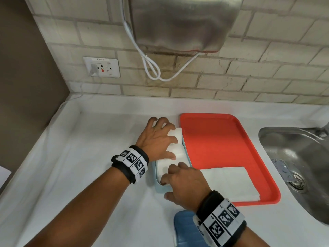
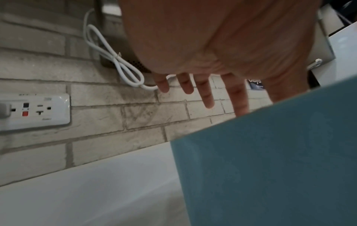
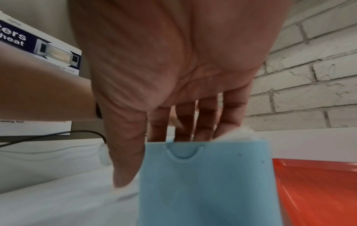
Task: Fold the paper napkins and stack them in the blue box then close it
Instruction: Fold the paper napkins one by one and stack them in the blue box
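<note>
A light blue box (image 1: 159, 187) stands on the white counter just left of the red tray (image 1: 213, 136). A stack of folded white napkins (image 1: 178, 150) fills it. My left hand (image 1: 160, 138) lies on the far part of the stack with spread, straight fingers (image 2: 206, 97) above the box wall (image 2: 270, 160). My right hand (image 1: 181, 182) is at the near end. Its fingers (image 3: 204, 120) reach down into the box (image 3: 203, 183) onto the paper (image 3: 241, 134), and the thumb points down outside the wall. One more folded napkin (image 1: 229, 182) lies on the tray. The blue lid (image 1: 184, 229) sits on the counter under my right wrist.
A steel sink (image 1: 293, 157) lies at the right, past the tray (image 3: 316, 191). On the brick wall behind hang a metal hand dryer (image 1: 178, 24), its looped white cable (image 1: 151, 68) and a socket (image 1: 101, 67). Bare white counter stretches to the left.
</note>
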{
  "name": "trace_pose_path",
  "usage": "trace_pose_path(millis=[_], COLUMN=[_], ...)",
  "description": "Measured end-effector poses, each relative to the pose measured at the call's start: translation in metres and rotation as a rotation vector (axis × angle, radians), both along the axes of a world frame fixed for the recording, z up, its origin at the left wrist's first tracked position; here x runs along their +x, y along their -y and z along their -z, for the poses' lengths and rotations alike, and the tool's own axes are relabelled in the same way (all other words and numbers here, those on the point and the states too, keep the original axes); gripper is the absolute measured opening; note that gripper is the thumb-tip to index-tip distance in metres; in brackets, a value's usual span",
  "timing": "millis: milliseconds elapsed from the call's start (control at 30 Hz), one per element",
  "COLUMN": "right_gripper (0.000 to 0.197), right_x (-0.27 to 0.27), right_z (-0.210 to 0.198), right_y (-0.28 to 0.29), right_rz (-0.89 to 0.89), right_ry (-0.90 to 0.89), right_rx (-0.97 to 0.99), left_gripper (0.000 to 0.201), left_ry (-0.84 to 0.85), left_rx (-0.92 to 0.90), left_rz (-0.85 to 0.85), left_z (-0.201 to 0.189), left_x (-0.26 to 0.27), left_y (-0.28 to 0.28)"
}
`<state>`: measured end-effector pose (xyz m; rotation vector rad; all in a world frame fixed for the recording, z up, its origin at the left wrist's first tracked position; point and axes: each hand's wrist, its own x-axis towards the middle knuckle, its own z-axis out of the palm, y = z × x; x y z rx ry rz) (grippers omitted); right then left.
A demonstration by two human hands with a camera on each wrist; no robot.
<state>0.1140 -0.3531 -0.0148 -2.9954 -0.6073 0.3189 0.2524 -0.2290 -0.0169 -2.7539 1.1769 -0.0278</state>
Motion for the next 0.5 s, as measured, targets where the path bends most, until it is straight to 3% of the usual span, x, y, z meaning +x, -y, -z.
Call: trace_pose_path(millis=[300,500], right_gripper=[0.012,0.012], right_x=[0.005,0.013], right_z=[0.016,0.022], right_y=[0.016,0.015], right_rz=[-0.116,-0.082], right_ry=[-0.021,-0.052], right_rx=[0.027,0.061], left_gripper=[0.078,0.102], left_ry=[-0.158,-0.206], left_rx=[0.061,0.078], left_rz=[-0.093,-0.139], left_z=[0.009,0.014], left_x=[-0.005,0.000], left_y=[-0.005,0.007])
